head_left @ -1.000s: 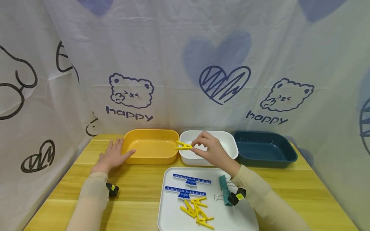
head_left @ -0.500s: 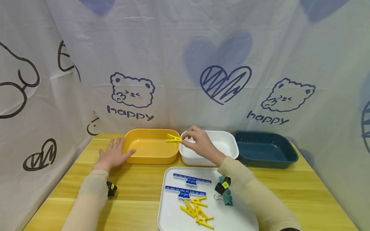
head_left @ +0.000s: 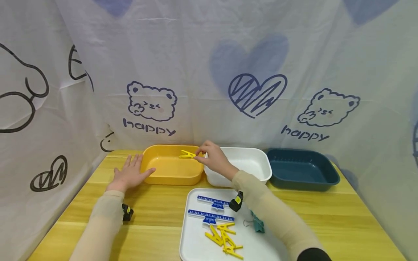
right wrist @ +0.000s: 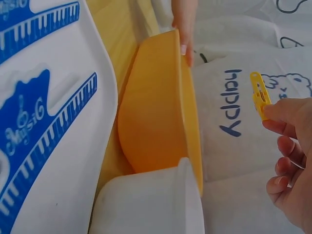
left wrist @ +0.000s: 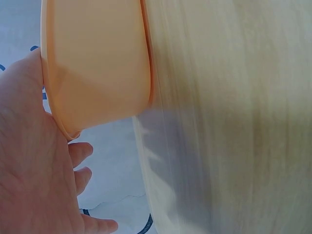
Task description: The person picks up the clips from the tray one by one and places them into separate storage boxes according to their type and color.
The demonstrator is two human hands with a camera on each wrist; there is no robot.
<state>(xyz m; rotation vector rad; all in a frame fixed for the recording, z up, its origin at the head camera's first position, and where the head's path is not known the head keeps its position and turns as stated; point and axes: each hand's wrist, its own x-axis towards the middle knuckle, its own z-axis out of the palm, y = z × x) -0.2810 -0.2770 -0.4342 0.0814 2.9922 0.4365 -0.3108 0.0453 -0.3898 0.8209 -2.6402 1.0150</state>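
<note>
One yellow clip (head_left: 191, 156) is pinched between thumb and finger of the right hand (head_left: 213, 156), above the right part of the yellow bin (head_left: 173, 180), not yet let go. The left hand (head_left: 128, 177) is spread at that bin's left end, thumb over the rim. No clip shows lying in the yellow bin, white bin (head_left: 216, 178) or dark bin (head_left: 303, 185), so the work looks barely begun. Left on the tray (head_left: 196, 243): seemingly four loose pegs (head_left: 213, 237), all yellow, two blue clips (head_left: 211, 217), and green clips (head_left: 258, 223), partly behind the sleeve (head_left: 271, 206), number unclear.
</note>
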